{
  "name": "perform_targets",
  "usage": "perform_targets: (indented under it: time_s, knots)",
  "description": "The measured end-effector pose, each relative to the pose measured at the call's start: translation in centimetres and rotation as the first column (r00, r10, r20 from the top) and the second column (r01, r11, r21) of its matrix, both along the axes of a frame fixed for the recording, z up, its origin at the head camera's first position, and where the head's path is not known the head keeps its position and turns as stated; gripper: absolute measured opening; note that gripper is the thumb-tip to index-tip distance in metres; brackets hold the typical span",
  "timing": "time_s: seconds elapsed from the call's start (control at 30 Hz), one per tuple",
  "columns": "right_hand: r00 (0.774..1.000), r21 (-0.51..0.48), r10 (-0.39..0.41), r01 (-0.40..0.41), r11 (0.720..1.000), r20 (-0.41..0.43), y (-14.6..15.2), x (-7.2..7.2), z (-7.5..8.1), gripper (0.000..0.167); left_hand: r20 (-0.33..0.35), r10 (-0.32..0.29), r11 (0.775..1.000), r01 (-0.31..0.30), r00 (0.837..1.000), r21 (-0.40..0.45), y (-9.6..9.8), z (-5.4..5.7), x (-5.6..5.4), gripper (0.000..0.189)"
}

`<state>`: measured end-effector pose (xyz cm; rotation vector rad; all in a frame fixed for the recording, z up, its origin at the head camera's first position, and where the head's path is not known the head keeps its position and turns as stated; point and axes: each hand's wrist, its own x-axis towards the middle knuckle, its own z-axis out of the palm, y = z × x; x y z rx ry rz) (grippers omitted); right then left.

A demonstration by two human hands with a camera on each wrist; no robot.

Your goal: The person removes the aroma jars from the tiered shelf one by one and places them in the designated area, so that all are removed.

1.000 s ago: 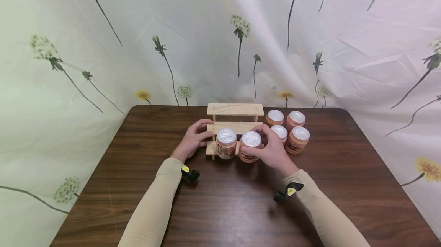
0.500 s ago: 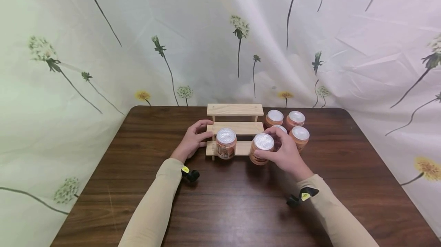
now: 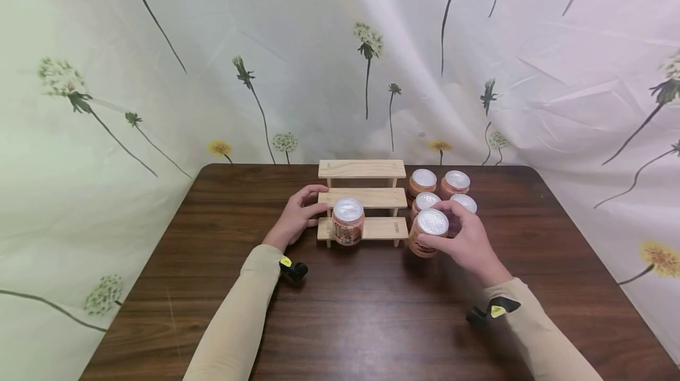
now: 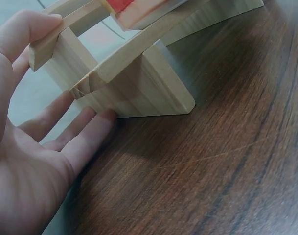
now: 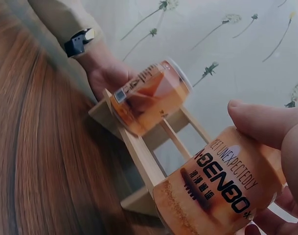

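A small three-step wooden rack (image 3: pixel 362 168) stands near the back of the table. My left hand (image 3: pixel 294 218) holds its left end, with thumb and fingers against the middle step and side panel (image 4: pixel 149 88) in the left wrist view. On the lowest step, towards the left, an orange jar (image 3: pixel 348 224) with a silvery-white lid stands upright. My right hand (image 3: pixel 467 242) grips a second orange jar (image 3: pixel 425 242), printed "BENBO" in the right wrist view, just right of the rack. Thumb and fingers wrap its sides; its lid faces up.
Several more orange jars stand right of the rack, among them a back-left jar (image 3: pixel 423 183), a back-right jar (image 3: pixel 455 183) and one (image 3: pixel 422 207) partly behind the held jar. Dark wooden table (image 3: pixel 340 322); a flower-patterned cloth (image 3: pixel 319 74) hangs behind it.
My right hand has carried its jar rightwards, from in front of the lowest step's right part to beyond the rack's right end. The left hand, the rack and the jar on it stay put.
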<state>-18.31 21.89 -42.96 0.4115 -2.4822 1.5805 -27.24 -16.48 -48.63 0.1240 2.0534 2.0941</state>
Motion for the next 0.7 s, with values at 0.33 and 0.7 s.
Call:
perform_targets:
  time_s: [0.33,0.7]
  knots:
    - [1.0,0.047,-0.012,0.011,0.999,0.022,1.1,0.5,-0.8,0.059,-0.001,0.004,1.0,-0.004,1.0,-0.001,0.0,-0.1,0.0,0.041]
    - [1.0,0.164,-0.024,0.026,0.986,-0.015,1.1,0.3,-2.4,0.06,-0.001,0.01,1.0,-0.01,1.0,0.019,0.1,-0.3,-0.1,0.038]
